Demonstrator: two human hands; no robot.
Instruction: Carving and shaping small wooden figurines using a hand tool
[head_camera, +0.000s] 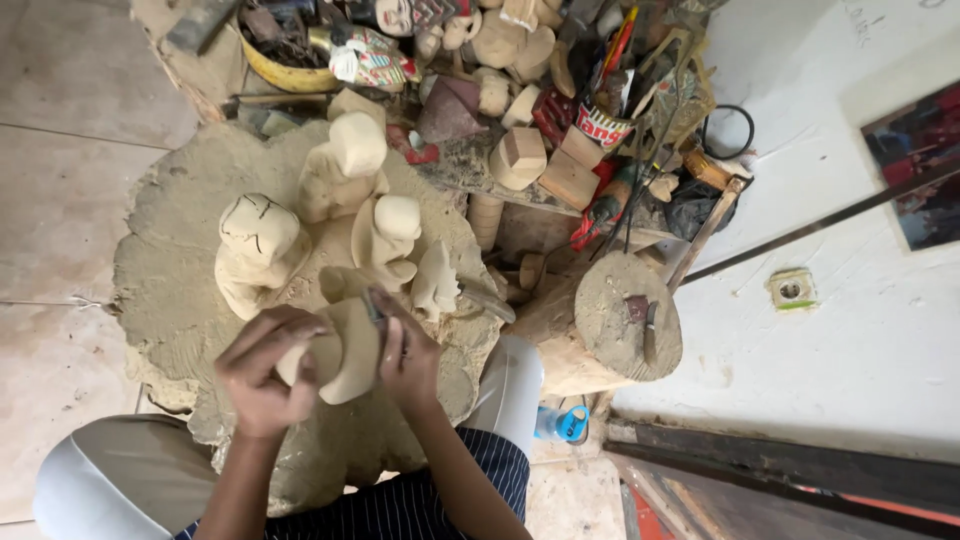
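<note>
My left hand (262, 368) grips a pale, roughly carved wooden figure (345, 350) and holds it against the big sawdust-covered wood stump (170, 290). My right hand (405, 355) is closed around a small dark carving tool (376, 308) whose tip rests on the top of that figure. Three other unfinished pale wooden figures stand just beyond: one with pencil marks (258, 250), a taller one (345, 165) and a middle one (388, 235).
A smaller round log (625, 320) with a tool on it stands to the right. Behind it, a cluttered shelf (540, 80) holds wood blocks, tools and painted pieces. A white wall with a socket (792, 288) is on the right. A blue bottle (562, 422) lies by my knee.
</note>
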